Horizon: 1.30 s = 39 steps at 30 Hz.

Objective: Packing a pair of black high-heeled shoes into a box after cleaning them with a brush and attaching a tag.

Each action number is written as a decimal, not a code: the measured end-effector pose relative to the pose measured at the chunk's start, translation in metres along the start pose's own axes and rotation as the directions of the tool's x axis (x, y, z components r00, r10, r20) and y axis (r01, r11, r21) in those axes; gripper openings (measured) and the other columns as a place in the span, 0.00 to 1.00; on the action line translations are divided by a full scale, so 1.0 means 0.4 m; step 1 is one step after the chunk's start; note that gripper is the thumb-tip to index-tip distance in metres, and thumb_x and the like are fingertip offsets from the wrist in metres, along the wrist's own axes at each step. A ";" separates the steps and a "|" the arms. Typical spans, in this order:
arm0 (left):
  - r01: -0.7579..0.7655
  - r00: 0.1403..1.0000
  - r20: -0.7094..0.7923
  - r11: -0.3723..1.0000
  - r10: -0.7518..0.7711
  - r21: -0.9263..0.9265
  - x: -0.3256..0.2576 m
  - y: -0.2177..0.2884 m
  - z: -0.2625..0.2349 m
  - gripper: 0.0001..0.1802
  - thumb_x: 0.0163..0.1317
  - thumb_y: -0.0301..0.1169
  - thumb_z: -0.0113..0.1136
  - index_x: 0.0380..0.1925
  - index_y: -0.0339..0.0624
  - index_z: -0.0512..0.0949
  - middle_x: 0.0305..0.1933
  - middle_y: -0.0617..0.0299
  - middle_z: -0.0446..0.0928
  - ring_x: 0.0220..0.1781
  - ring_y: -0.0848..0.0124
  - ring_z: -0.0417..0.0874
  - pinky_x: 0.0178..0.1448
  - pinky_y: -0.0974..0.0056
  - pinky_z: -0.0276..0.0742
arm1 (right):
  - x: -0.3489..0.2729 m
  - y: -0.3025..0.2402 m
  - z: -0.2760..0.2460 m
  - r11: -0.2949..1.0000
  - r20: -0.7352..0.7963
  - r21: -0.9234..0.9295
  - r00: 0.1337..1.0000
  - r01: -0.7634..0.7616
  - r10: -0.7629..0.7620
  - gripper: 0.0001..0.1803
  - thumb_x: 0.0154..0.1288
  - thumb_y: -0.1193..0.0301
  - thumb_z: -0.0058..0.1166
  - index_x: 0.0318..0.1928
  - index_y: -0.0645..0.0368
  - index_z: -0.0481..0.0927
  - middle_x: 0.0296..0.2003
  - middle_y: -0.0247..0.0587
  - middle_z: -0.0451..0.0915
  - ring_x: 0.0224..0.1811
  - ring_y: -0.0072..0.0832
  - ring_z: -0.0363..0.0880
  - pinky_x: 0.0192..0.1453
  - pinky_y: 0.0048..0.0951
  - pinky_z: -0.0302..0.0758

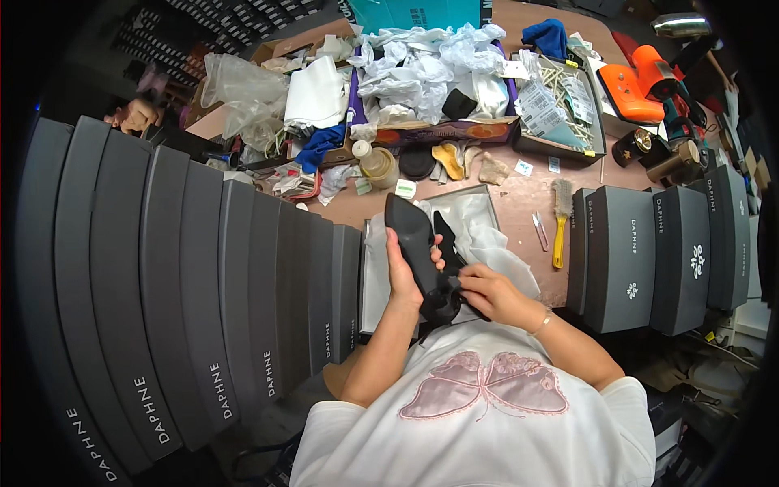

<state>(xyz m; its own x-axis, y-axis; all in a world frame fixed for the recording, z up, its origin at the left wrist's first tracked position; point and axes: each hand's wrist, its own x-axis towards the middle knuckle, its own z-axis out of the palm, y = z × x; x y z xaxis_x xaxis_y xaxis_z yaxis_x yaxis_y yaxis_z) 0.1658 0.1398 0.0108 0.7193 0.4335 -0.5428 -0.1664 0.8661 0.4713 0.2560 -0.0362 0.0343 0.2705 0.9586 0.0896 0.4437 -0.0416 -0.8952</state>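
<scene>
My left hand (403,274) is wrapped round a black heeled shoe (415,237), which is tilted with its toe pointing away and its sole turned up. At the shoe's heel end, the bent fingers of my right hand (505,299) press together on the black part there. Exactly what those fingertips pinch is hidden. Under both hands lies an open grey shoebox (489,197) lined with white tissue paper (479,223). A second black shoe (445,234) rests in it, partly covered by the first shoe and my hands.
Grey shoeboxes stand in a long row on the left (195,300) and a shorter one on the right (621,260). A yellow-handled brush (560,235) and small snips (540,231) lie right of the open box. Behind are a squat bottle (377,165), crumpled tissue (430,69) and an orange heat gun (653,73).
</scene>
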 end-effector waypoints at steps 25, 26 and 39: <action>-0.181 0.903 0.398 0.983 0.163 0.009 0.020 0.040 0.072 0.43 0.62 0.70 0.35 0.50 0.39 0.70 0.42 0.54 0.75 0.26 0.73 0.72 0.29 0.66 0.68 | 0.015 -0.113 -0.022 0.980 -0.273 -0.143 0.946 0.138 -0.173 0.22 0.54 0.79 0.59 0.52 0.58 0.78 0.42 0.42 0.75 0.41 0.40 0.77 0.48 0.35 0.75; -0.240 0.909 0.370 0.966 0.190 0.092 0.012 0.040 0.074 0.42 0.63 0.70 0.35 0.50 0.40 0.70 0.42 0.54 0.75 0.26 0.73 0.72 0.30 0.66 0.69 | -0.002 -0.087 -0.016 0.990 -0.208 -0.123 0.974 0.062 -0.087 0.21 0.55 0.78 0.59 0.52 0.58 0.79 0.42 0.42 0.76 0.41 0.40 0.77 0.47 0.35 0.75; -0.575 0.796 0.603 0.385 0.057 0.722 -0.044 0.037 0.128 0.30 0.72 0.49 0.46 0.57 0.30 0.70 0.67 0.47 0.62 0.64 0.64 0.68 0.69 0.63 0.59 | 0.068 0.081 -0.034 0.650 -0.279 0.734 0.784 -0.199 0.555 0.18 0.64 0.72 0.57 0.53 0.67 0.76 0.43 0.38 0.81 0.44 0.21 0.76 0.51 0.24 0.73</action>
<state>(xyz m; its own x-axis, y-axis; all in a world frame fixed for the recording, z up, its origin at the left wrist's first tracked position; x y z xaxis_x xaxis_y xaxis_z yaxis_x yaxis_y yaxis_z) 0.1851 0.1324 0.0629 0.9695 0.2446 0.0143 0.0093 -0.0950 0.9954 0.2894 -0.0152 0.0135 0.6966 0.6493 -0.3051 -0.3926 -0.0110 -0.9197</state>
